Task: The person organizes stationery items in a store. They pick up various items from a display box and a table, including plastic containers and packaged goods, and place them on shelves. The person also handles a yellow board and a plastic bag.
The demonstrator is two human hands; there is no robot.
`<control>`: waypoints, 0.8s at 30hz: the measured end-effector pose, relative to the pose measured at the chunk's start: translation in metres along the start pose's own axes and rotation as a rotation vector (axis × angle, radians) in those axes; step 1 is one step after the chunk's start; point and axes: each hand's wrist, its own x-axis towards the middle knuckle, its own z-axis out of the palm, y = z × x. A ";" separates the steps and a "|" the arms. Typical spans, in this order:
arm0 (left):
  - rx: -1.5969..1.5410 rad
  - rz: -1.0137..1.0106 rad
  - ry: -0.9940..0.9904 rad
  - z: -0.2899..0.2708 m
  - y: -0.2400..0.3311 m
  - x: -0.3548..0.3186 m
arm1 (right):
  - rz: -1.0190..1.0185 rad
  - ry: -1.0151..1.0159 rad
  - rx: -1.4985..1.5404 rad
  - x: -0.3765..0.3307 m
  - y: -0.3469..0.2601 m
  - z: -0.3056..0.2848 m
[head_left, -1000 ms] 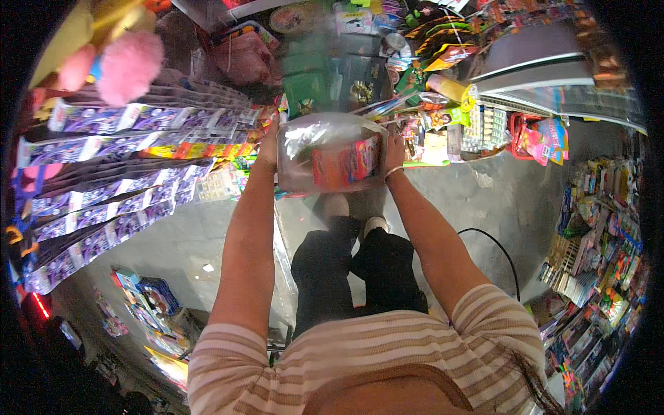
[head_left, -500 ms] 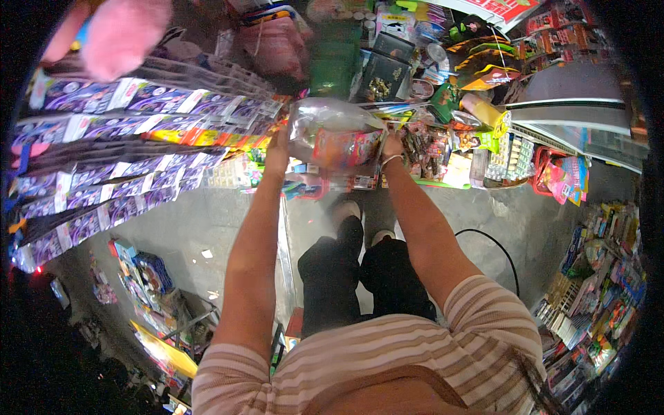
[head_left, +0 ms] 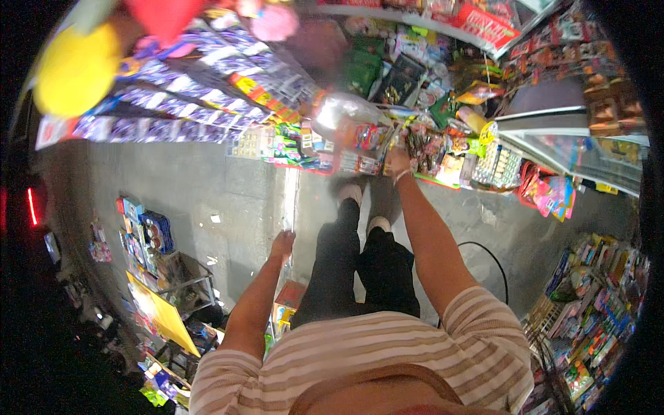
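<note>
In front of me, my right hand (head_left: 398, 163) is closed at the right edge of a clear plastic bag (head_left: 346, 114), a bracelet at its wrist. Glare covers the bag's left part, and a red printed packet (head_left: 365, 136) shows in or through it. The fingertips are blurred against the goods behind. My left hand (head_left: 282, 245) hangs away from the bag, over the floor beside my left leg. It looks empty, with its fingers loosely apart, though small and blurred.
A low display of small packaged goods (head_left: 304, 149) runs across the front. Strips of purple packets (head_left: 159, 128) hang at left. A red basket (head_left: 529, 187) stands at right, near a black cable (head_left: 499, 263). More goods (head_left: 595, 304) lie at lower right, and a yellow board (head_left: 162, 315) stands at lower left.
My left hand has let go of the bag and dropped back toward my body. My right hand stays at the bag, slightly lower. The view has shifted, bringing hanging yellow and red shapes in at upper left.
</note>
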 end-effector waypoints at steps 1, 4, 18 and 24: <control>0.058 0.047 -0.001 -0.002 -0.015 -0.016 | -0.125 -0.098 -0.338 -0.013 -0.017 -0.013; 0.160 0.121 0.080 0.012 -0.028 -0.054 | -0.506 -0.208 -0.430 -0.037 -0.059 -0.071; -0.348 -0.124 0.408 0.018 -0.067 -0.261 | -0.496 -1.353 -0.244 -0.182 -0.441 -0.092; -0.798 0.158 0.895 -0.072 -0.036 -0.297 | -1.261 -1.150 -0.923 -0.273 -0.581 -0.057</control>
